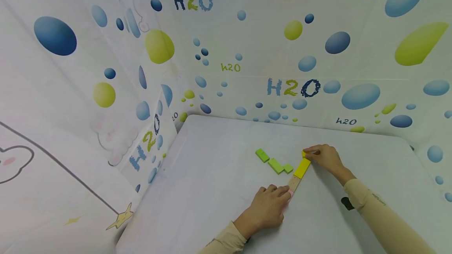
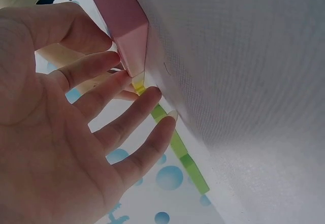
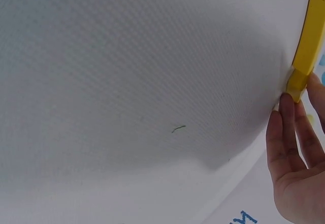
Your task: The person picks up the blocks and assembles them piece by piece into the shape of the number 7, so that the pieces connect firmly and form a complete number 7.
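Note:
A slanting row of blocks runs away from me in the head view: a pink block (image 1: 285, 206), a plain wooden block (image 1: 294, 184), a long yellow block (image 1: 302, 167) and a small yellow block (image 1: 304, 153) at the far end. My left hand (image 1: 269, 207) lies along the left side of the pink block. In the left wrist view its loosely extended fingers (image 2: 134, 120) and thumb rest at the side of the pink block (image 2: 122, 23). With thumb and fingertips, my right hand (image 1: 325, 158) pinches the small yellow block (image 3: 296, 85).
Left of the row, a long green block (image 1: 276, 166), a small green block (image 1: 288, 168) and another green block (image 1: 262, 155) lie on the white table (image 1: 197, 191). A patterned sheet (image 1: 254, 42) hangs behind the table. A black object (image 1: 347, 203) shows beneath the right sleeve.

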Demonstrator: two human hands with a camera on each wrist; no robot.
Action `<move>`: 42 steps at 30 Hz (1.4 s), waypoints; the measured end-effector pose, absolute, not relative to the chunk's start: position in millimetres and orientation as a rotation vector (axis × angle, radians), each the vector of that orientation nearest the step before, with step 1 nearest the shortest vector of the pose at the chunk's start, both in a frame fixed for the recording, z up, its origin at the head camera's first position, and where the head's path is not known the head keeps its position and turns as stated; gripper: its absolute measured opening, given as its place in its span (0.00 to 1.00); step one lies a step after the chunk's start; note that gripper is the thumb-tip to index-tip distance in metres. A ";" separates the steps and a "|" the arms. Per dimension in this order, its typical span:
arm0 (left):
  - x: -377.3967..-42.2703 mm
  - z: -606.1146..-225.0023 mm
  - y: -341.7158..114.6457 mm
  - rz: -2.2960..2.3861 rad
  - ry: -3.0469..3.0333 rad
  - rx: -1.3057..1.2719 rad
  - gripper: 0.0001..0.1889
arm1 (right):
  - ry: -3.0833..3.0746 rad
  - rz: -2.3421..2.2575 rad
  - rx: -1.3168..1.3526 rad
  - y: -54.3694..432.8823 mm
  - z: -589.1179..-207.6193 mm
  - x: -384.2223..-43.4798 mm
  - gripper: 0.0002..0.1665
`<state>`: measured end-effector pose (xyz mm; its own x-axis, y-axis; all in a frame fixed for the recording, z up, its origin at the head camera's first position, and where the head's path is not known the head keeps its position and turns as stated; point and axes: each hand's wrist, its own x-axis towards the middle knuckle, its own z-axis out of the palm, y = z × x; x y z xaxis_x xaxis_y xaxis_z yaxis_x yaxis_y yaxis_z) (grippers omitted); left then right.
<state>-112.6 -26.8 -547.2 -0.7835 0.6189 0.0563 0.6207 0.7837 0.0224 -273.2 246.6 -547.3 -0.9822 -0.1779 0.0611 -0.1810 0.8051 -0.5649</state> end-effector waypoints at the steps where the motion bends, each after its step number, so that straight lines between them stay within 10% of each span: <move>1: -112.6 -547.3 -26.9 -0.064 -2.925 -1.017 0.28 | -2.980 0.933 0.294 246.7 -547.6 -273.1 0.15; 42: -111.3 -547.7 -29.1 -0.094 -2.893 -1.024 0.27 | -2.960 0.956 0.295 246.3 -548.1 -265.3 0.14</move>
